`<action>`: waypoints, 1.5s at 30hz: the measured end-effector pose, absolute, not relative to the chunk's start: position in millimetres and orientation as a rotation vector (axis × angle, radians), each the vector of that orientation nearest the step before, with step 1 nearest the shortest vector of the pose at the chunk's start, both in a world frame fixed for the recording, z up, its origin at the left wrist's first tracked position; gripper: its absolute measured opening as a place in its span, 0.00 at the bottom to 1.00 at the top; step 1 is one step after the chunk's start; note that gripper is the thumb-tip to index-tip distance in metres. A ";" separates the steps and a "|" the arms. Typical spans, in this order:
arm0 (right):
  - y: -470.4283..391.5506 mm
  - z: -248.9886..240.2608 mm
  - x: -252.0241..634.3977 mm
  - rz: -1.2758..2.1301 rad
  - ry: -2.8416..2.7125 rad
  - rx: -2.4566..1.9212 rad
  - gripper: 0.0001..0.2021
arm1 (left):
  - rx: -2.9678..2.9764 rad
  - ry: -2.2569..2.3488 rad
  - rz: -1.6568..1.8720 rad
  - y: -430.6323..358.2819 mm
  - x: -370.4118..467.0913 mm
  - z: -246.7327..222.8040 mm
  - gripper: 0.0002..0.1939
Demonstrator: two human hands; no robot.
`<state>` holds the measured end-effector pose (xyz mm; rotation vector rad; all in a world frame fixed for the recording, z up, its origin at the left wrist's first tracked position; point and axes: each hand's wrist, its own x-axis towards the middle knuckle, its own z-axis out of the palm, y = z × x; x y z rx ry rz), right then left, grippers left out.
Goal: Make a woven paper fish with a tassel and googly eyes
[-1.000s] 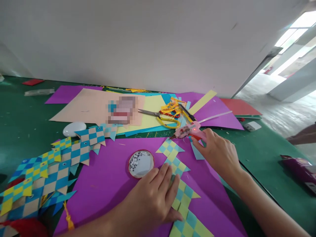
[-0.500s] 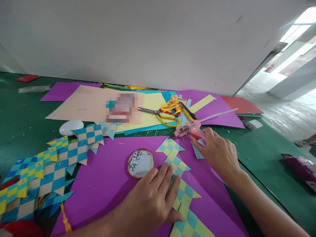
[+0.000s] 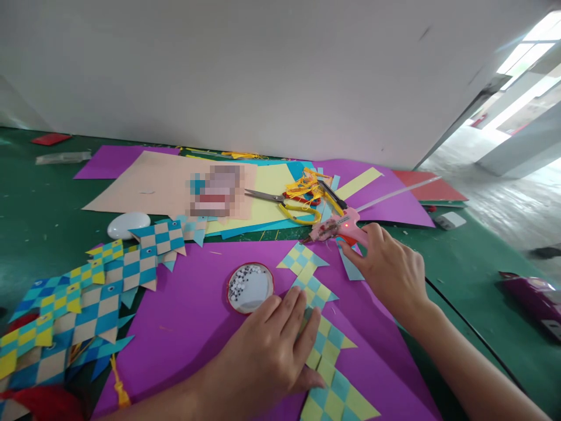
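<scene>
My right hand [image 3: 392, 263] grips a pink hot glue gun [image 3: 336, 227] by its handle. A clear glue stick [image 3: 398, 193] pokes out of its back, a red light glows on its side, and its nozzle points left. My left hand [image 3: 274, 345] lies with fingers stretched over the left edge of a chain of woven yellow and light-blue paper fish [image 3: 339, 397]. The hand covers part of that chain. Just beyond my left fingers sits a round red-rimmed lid [image 3: 258, 290] holding small googly eyes [image 3: 242, 279]. Beneath everything is a purple sheet [image 3: 184, 333].
Finished woven paper fish [image 3: 94, 310] pile up on the left, by a white oval object [image 3: 128, 225]. Behind are scissors [image 3: 280, 200], a cutter knife [image 3: 332, 196], yellow tassels [image 3: 307, 186] and paper sheets [image 3: 153, 169]. A black cord [image 3: 473, 333] crosses the green table at right.
The glue gun has tipped slightly, its glue stick now reaching farther right and higher. My right hand has shifted a little with it. My left hand stays in place.
</scene>
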<state>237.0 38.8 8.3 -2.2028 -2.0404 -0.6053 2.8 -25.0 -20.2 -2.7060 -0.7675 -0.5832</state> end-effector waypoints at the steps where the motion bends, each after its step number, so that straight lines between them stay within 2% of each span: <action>1: 38.2 8.3 237.0 -0.625 -2.036 -2.178 0.18 | -2.709 -0.765 -0.585 -25.2 2.7 -20.0 0.33; 5: 38.0 13.7 238.6 -0.656 -1.936 -2.075 0.20 | -2.703 -0.754 -0.573 -25.6 2.5 -21.6 0.33; 10: 38.0 31.4 247.4 -0.490 -1.700 -2.085 0.22 | -2.699 -0.735 -0.583 -23.7 2.0 -19.4 0.33; 19: 5.1 25.5 260.1 -0.324 -1.856 -2.071 0.21 | -2.750 -0.444 -0.634 -23.3 1.4 -13.8 0.18; 33: -7.5 6.0 260.9 -0.395 -2.061 -1.915 0.18 | -2.761 -0.462 -0.632 -24.0 1.6 -15.4 0.17; 45: -8.8 5.8 261.6 -0.452 -2.123 -1.822 0.20 | -2.754 -0.449 -0.653 -24.0 2.2 -14.8 0.16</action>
